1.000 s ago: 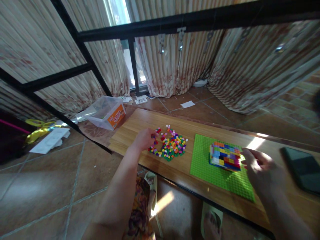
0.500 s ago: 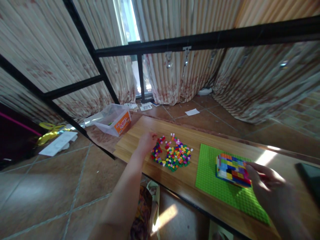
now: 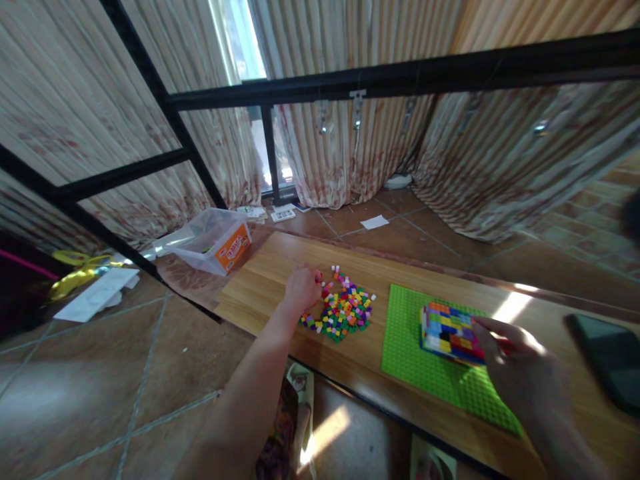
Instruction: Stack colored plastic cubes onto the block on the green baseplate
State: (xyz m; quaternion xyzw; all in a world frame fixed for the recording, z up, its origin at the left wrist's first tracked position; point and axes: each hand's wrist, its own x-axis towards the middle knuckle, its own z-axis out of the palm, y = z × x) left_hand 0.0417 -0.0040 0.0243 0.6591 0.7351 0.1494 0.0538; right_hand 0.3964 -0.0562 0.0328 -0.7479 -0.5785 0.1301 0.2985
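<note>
Green studded plastic forms the baseplate (image 3: 405, 333), which spreads out to the left of the right hand (image 3: 525, 367). That hand has thumb and forefinger brought up to the nearest end of the multicoloured brick block (image 3: 450, 333), which sits on the baseplate just left of the fingertips. A bit of red shows by the curled fingers; whether they pinch a loose brick or merely steady the block, I cannot tell. A dark phone (image 3: 607, 360) lies to this hand's right on the wooden bench (image 3: 270, 280).

Well to the left, the left hand (image 3: 303, 290) dips its bent fingers into the left edge of the loose brick pile (image 3: 350, 310), most of which lies right of them; their grip is too small to make out. The step in hand looks like choosing small bricks while the right hand minds the block. Next seems to call for a fine pinch on one brick, leaving its neighbours unscattered.

Beyond the left hand, off to its left, stands a clear plastic bin (image 3: 200, 250); farther ahead hang striped curtains (image 3: 320, 40).
</note>
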